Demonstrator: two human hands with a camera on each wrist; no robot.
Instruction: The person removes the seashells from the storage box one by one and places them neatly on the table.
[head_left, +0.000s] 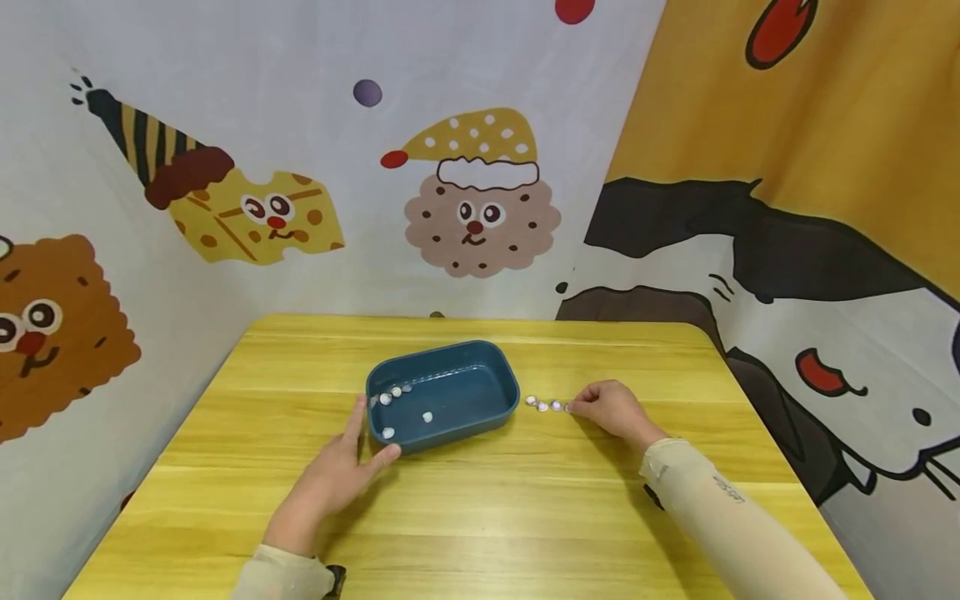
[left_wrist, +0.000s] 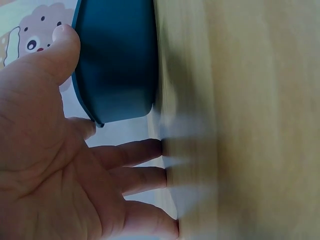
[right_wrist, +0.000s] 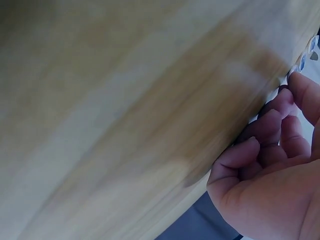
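The tray [head_left: 457, 387] appears to be smooth plastic, glossy on its inner floor and matt outside. The tabletop [head_left: 495, 525] shows smooth wood grain with low sheen. The backdrop [head_left: 292, 67] is matt, creased cloth; the sleeves [head_left: 720, 517], matt cloth.

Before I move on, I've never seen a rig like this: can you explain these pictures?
There's no machine: these are a person's bare left hand and right hand. The wide picture comes from a camera on the head; the two close ones from one on each wrist. On the wood-grain table sits a dark teal tray holding small whitish pieces. The left hand spreads around the tray's near left corner, touching it. Right of the tray, similar pieces lie in a short row, and the right hand seems to pinch the end piece.
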